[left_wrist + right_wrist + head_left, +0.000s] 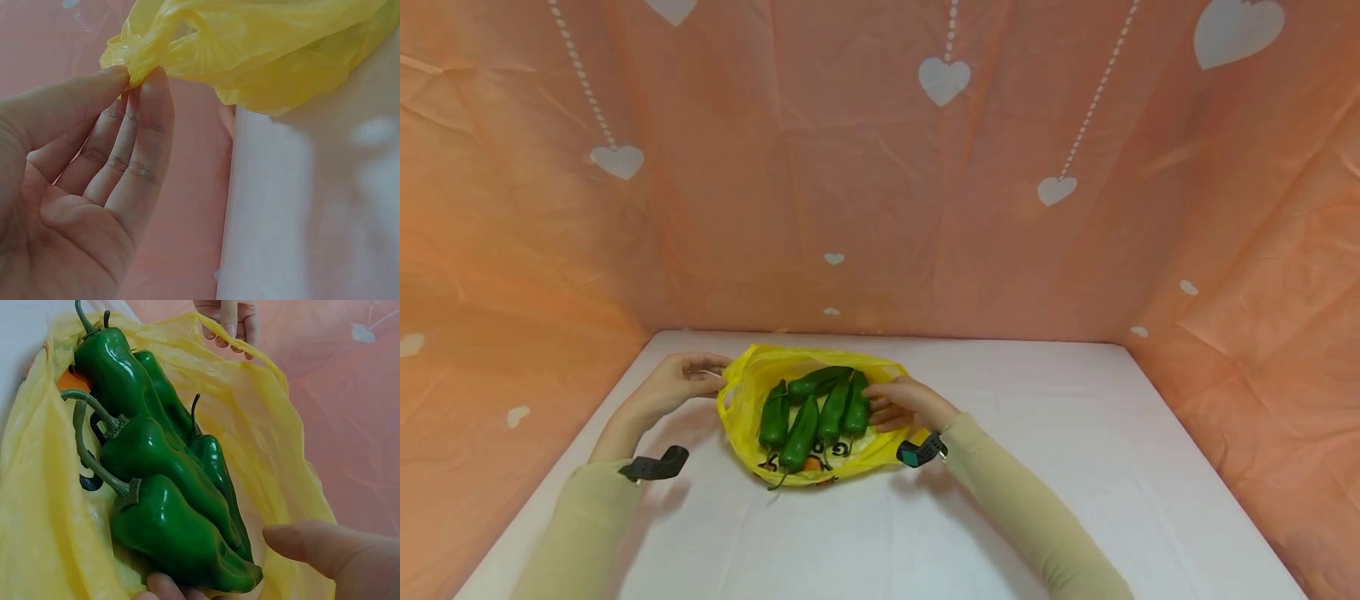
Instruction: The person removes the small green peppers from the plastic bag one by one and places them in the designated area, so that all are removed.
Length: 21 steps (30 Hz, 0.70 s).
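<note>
A yellow plastic bag (878,454) lies on the table with its mouth spread wide. Several long green peppers (833,412) with curved stems rest inside it. At the bag's left end, my left hand (673,385) pinches the gathered handle (150,53) between thumb and fingertips. My right hand (904,400) reaches into the right side of the mouth. In the right wrist view its fingers (164,586) lie against the underside of the nearest pepper (175,534), partly hidden by it. The thumb (300,544) stands apart from that pepper.
The white table (1045,483) extends around the bag, with a back edge close behind it. Peach sheets with white hearts (880,192) hang at the back and both sides. Dark bands (655,464) sit on both wrists.
</note>
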{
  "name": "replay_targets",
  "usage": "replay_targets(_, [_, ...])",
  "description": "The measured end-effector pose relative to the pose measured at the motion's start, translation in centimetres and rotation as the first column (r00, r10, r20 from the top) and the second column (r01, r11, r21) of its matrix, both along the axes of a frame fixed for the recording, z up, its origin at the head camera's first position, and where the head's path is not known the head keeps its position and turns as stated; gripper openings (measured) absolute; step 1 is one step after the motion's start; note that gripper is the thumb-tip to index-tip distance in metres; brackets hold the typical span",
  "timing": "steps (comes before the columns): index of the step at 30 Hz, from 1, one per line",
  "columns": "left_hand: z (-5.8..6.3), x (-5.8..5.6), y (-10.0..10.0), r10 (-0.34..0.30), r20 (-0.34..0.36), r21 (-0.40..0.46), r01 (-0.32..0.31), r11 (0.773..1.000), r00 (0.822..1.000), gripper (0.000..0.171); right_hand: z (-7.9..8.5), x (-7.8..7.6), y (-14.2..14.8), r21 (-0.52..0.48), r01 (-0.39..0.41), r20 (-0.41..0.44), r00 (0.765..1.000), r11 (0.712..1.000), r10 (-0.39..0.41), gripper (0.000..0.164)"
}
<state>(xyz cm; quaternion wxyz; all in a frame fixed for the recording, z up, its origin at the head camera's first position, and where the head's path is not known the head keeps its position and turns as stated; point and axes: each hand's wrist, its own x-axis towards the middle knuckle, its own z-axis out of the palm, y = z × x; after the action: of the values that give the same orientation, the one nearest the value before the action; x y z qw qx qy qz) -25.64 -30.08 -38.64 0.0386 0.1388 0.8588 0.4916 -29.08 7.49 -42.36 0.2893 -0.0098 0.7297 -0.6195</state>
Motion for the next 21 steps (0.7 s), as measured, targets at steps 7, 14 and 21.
replay_targets(7, [0.0,0.0,-0.1,0.000,0.002,0.001,0.000,1.000,1.000,0.044,-0.2,-0.3,-0.8,0.036,0.031,0.018,0.999,0.999,-0.031,0.052])
replay_targets(14, [0.0,0.1,0.0,0.005,0.000,-0.003,-0.005,1.000,1.000,0.044,-0.2,-0.3,-1.1,0.070,0.036,0.014,0.999,0.997,-0.037,0.039])
replay_targets(21, [0.1,0.3,-0.1,-0.007,0.007,0.012,0.007,1.000,1.000,0.045,-0.5,-0.3,-1.7,0.066,0.042,0.007,0.999,0.997,-0.043,0.032])
